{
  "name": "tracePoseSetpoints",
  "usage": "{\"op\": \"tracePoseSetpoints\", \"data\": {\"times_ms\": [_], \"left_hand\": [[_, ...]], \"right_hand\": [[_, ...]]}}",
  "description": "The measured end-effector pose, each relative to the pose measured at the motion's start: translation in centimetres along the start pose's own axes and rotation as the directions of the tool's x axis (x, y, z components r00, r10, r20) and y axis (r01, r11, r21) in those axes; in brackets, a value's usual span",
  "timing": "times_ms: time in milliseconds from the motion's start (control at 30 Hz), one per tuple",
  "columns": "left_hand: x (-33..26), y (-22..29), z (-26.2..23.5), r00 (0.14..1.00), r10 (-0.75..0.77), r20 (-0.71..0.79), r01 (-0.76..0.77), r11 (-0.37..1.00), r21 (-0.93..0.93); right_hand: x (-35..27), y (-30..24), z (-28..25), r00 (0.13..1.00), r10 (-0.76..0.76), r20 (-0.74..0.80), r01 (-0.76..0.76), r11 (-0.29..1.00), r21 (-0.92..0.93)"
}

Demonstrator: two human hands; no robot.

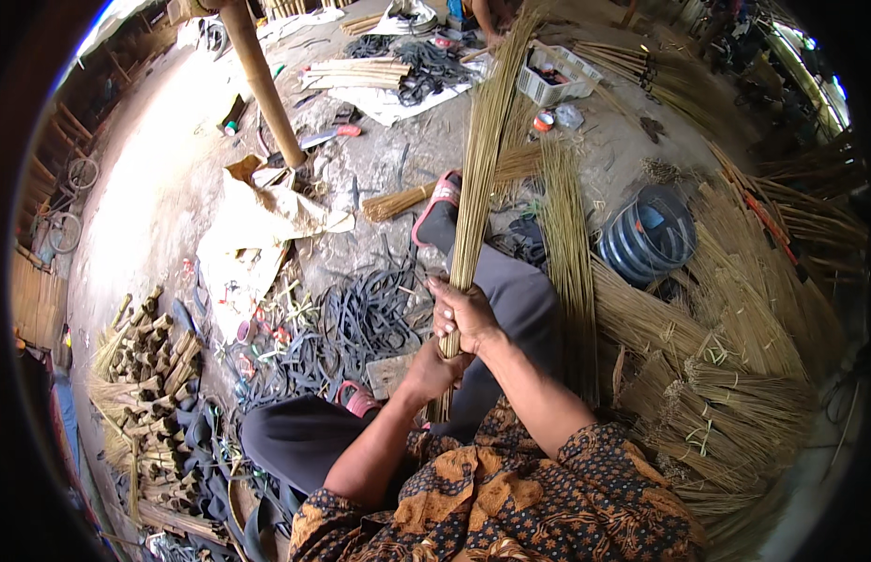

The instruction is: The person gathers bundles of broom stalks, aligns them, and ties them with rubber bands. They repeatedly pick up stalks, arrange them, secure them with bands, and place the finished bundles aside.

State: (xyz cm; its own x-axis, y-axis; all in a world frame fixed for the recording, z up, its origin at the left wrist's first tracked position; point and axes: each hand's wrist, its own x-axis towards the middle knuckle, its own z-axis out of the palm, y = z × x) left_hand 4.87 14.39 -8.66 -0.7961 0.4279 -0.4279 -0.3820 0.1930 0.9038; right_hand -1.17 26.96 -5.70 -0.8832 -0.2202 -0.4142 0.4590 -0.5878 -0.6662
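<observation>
Our right hand point(465, 315) and, lower, our left hand point(433, 373) close their grip around a bundle of thin sticks point(484, 173), extending toward twelve o'clock. Dark strips point(365, 314) lie at nine o'clock, a bluish bucket point(647, 239) at two.

floor point(178, 211): rough, grey, patchy | post point(262, 89): slanting wooden pole, upper left of centre | left edge: brown panel point(37, 300), dark above | light: white glare point(159, 140) across upper-left floor; bright opening point(810, 70) at upper right, dim surroundings
</observation>
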Motion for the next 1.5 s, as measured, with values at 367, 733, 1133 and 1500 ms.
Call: {"op": "tracePoseSetpoints", "data": {"times_ms": [367,733,1133,1500], "left_hand": [[-0.3,-0.2,-0.8,0.987,0.026,-0.156,-0.001,0.987,0.162],[-1.7,6.8,-12.6,0.938,0.087,-0.336,0.095,0.866,0.491],[-4.2,11.4,-20.8,0.808,0.119,-0.577,0.107,0.933,0.343],[-6.4,10.8,-22.4,0.73,0.083,-0.679,0.127,0.959,0.253]], "right_hand": [[1.2,1.1,0.3,0.99,0.008,-0.139,0.0,0.998,0.063],[7.5,0.9,2.1,0.973,-0.168,0.161,0.193,0.969,-0.152],[16.7,17.2,-11.8,0.914,0.127,-0.385,-0.395,0.489,-0.777],[23.7,22.3,-12.3,0.736,0.207,-0.645,-0.56,0.721,-0.408]]}}
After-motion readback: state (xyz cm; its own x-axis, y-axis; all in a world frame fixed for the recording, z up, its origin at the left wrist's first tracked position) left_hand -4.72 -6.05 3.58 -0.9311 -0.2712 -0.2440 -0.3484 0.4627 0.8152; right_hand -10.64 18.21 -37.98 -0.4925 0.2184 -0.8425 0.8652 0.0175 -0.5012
